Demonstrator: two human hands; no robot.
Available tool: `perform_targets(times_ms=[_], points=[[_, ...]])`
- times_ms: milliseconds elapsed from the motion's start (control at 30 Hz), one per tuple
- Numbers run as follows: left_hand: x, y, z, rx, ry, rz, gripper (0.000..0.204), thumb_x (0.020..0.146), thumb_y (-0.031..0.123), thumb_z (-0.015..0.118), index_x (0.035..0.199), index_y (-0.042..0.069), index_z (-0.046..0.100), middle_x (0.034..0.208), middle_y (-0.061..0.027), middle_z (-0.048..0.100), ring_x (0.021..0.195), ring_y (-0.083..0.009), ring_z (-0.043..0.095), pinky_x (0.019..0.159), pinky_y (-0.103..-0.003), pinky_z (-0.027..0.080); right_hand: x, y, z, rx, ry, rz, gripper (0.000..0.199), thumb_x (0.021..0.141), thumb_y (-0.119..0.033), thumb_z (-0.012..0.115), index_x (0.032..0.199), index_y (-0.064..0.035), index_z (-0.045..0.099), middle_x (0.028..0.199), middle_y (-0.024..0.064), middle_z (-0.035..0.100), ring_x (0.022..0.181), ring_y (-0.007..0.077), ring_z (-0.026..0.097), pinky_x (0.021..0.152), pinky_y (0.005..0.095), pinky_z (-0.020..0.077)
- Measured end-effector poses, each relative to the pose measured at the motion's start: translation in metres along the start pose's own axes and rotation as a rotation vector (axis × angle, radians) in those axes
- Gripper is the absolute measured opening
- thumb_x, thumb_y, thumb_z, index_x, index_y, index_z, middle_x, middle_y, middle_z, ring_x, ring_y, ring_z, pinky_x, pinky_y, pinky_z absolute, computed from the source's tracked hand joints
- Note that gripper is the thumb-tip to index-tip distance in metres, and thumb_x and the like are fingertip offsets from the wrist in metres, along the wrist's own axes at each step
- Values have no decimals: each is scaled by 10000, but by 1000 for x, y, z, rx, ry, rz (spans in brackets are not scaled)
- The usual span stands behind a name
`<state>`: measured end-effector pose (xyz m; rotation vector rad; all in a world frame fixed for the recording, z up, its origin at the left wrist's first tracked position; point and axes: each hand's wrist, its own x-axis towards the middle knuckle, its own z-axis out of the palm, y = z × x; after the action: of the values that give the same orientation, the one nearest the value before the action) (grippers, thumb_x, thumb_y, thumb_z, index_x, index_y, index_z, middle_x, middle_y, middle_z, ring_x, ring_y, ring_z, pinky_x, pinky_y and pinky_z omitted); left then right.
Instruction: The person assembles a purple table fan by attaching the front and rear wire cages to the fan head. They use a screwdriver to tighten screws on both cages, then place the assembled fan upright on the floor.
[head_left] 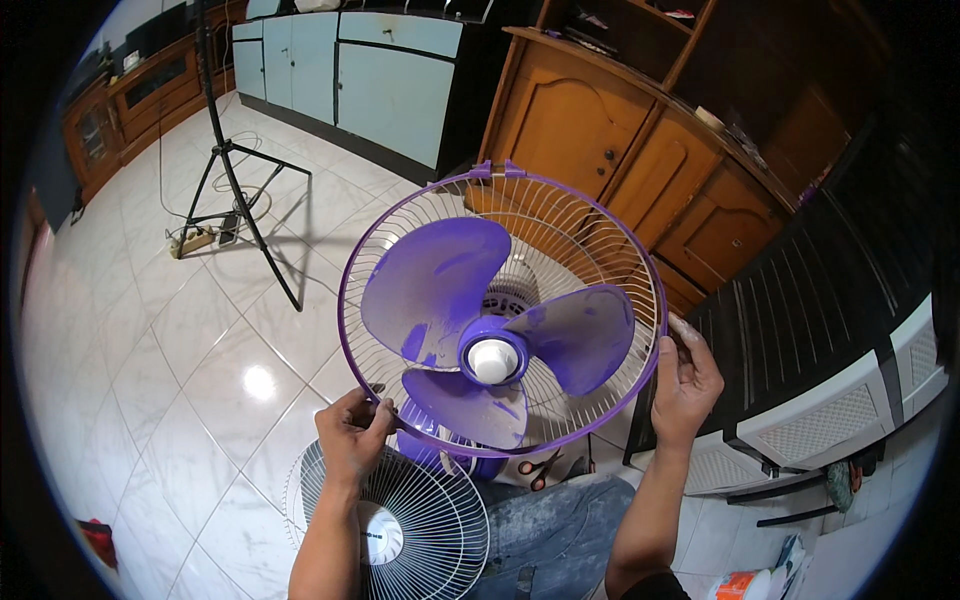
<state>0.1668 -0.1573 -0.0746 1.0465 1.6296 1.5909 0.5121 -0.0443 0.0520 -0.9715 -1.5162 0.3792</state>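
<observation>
A: Which materials can be made out?

B: Thin, pale wire is bent into a shallow, dish-shaped rear guard point(600, 235), edged by a smooth purple rim point(341, 312). Inside it, three broad, rounded purple plastic blades point(435, 280) are set around a domed white plastic knob point(493, 361).

A: How are the blades marked?

B: They are coated with a dull greyish film, broken by patches of brighter purple.

A: Where is the purple-and-white electric fan point(488, 328) placed?

B: It is seen between both hands, before the legs in faded dark-blue trousers point(560, 530), its uncovered front turned toward the viewer.

A: How is it held?

B: The rim is pinched at the lower left by the left hand point(352, 430). At the right edge it is grasped by the right hand point(688, 380).

A: And nearby?

B: A round wire grille with a white central disc point(380, 533) is partly covered by the left forearm. Orange-and-black-handled scissors point(538, 468) are seen just below the rim, and the floor point(180, 420) is laid with glossy, veined white tiles.
</observation>
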Motion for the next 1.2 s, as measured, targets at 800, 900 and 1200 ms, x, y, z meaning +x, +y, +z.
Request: perform_targets(times_ms=[800,900,1200], points=[[-1,-6,4,-72,36,-24,192,952,25,725,1080,-117,727,748,-116,746,653,-147,730,621,-268,605,-26,28,-2,70,66,-16,223,1016,66,631,1229,102,685,1199,173,708,1091,200,695,891,311,603],[0,0,3,-30,10,-17,193,957,21,724,1084,-125,720,764,-100,735,658,-140,714,611,-271,597,-28,26,0,128,72,0,211,1013,61,643,1217,92,687,1184,151,715,1084,180,692,897,306,593],[-2,8,9,-4,23,-4,157,977,38,719,1048,-102,719,764,-76,719,657,-113,665,640,-263,556,-93,40,11,170,216,214,195,1006,29,694,1194,81,696,1140,86,725,984,114,679,836,252,563]])
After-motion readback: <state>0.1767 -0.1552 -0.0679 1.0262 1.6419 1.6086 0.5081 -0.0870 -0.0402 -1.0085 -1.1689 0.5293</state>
